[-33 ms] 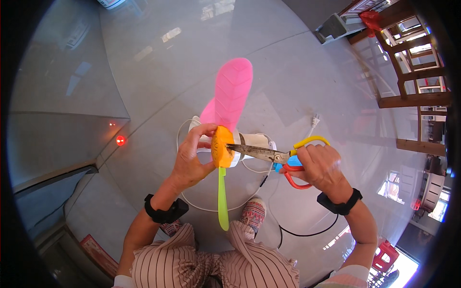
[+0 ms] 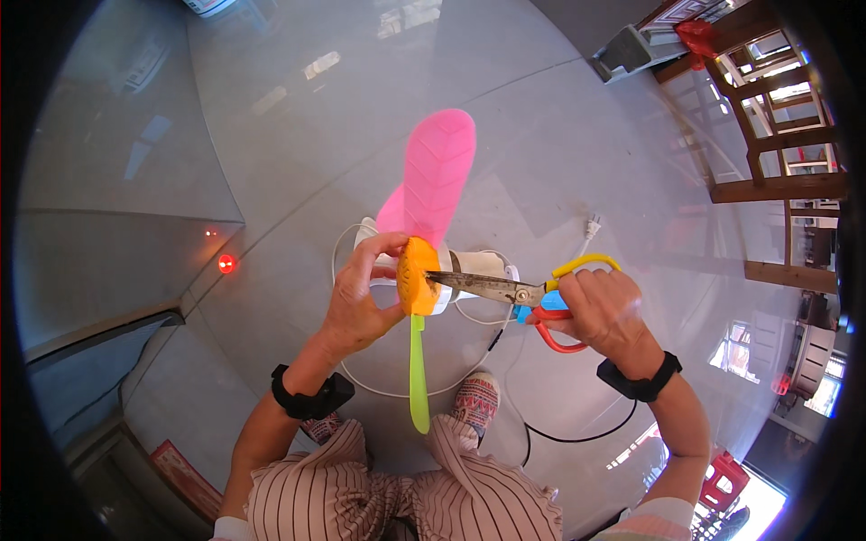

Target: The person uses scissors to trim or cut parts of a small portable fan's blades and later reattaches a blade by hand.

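My left hand (image 2: pixel 361 298) grips the orange hub (image 2: pixel 415 275) of a small fan with pink blades (image 2: pixel 437 167) pointing up and a green blade (image 2: pixel 418 374) pointing down. My right hand (image 2: pixel 591 311) holds scissors (image 2: pixel 487 287) by their yellow and red handles, their rusty tip touching the dark middle of the hub. Behind the hub is the fan's white body (image 2: pixel 483 266); a blue piece (image 2: pixel 550 299) shows behind the scissors' handles, its shape partly hidden.
White and black cords loop over the glossy grey floor (image 2: pixel 298 162), with a white plug (image 2: pixel 592 225) at right. My feet (image 2: pixel 476 401) are below. Wooden framework (image 2: pixel 771 189) stands right, a small grey step (image 2: pixel 631 54) upper right, a red object (image 2: pixel 722 482) lower right.
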Available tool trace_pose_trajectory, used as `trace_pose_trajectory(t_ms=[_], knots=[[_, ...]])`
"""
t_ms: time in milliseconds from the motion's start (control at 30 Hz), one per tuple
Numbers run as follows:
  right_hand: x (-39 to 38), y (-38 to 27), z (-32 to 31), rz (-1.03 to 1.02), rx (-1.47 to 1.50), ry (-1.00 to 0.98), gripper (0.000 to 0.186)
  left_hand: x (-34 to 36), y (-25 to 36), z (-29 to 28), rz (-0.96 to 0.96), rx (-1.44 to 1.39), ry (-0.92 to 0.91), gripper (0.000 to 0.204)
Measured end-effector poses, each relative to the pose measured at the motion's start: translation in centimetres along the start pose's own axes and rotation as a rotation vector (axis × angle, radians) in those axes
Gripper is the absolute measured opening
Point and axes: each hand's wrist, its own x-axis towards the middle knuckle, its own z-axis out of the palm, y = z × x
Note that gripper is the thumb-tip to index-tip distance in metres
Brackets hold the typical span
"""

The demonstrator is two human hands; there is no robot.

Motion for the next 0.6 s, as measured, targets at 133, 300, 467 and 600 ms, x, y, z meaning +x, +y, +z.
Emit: trace_pose_trajectory(t_ms=[133, 300, 467, 600], knots=[[0.6, 1.5, -0.1, -0.087, -0.042, -0.066, 0.04, -0.1, -0.2, 0.1, 0.03, 0.017, -0.014, 0.063], [1.0, 2.2, 0.1, -0.127, 0.056, -0.134, 0.038, -0.4, -0.1, 0.0, 0.027, 0.016, -0.03, 0.063], [0.8, 1.9, 0.2, -0.109, 0.171, -0.199, 0.04, -0.9, -0.2, 0.2, -0.051, -0.019, -0.033, 0.061], [0.5, 1.6, 0.8, -0.103, 0.197, -0.187, 0.041, -1.1, -0.1, 0.3, -0.087, -0.032, -0.03, 0.061]])
